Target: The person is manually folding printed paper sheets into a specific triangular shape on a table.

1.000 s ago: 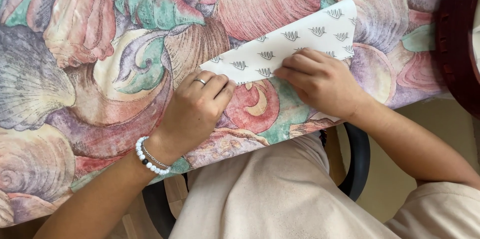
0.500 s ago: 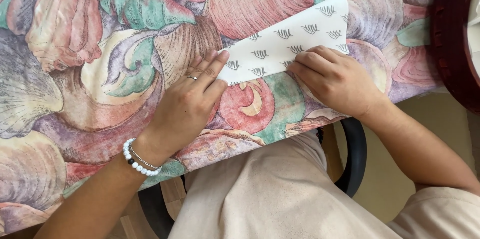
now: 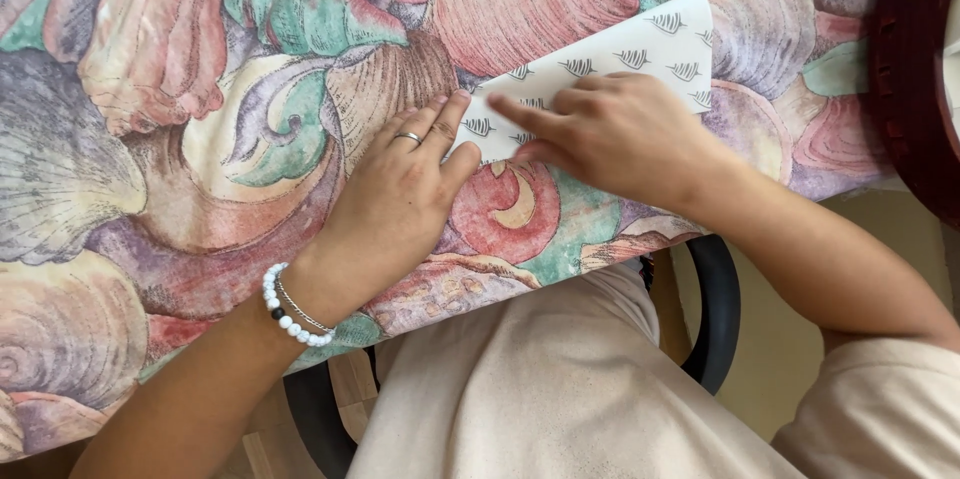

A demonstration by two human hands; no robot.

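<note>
While the left hand [image 3: 400,194] lies flat, fingers spread, its fingertips pin the patterned paper [image 3: 640,54] — on the shell-print tablecloth [image 3: 200,139]. Right hand [image 3: 620,134] presses it too — fingers extended, grasping nothing.

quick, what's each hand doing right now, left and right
Left hand: open, flat, fingertips on the patterned paper edge.
Right hand: open, pressing flat on the paper.

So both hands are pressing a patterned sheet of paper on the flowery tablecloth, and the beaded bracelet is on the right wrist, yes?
Not quite. The head view shows the white beaded bracelet on the left wrist, not the right. The rest holds: the left hand and right hand both press the patterned paper on the tablecloth.
</note>
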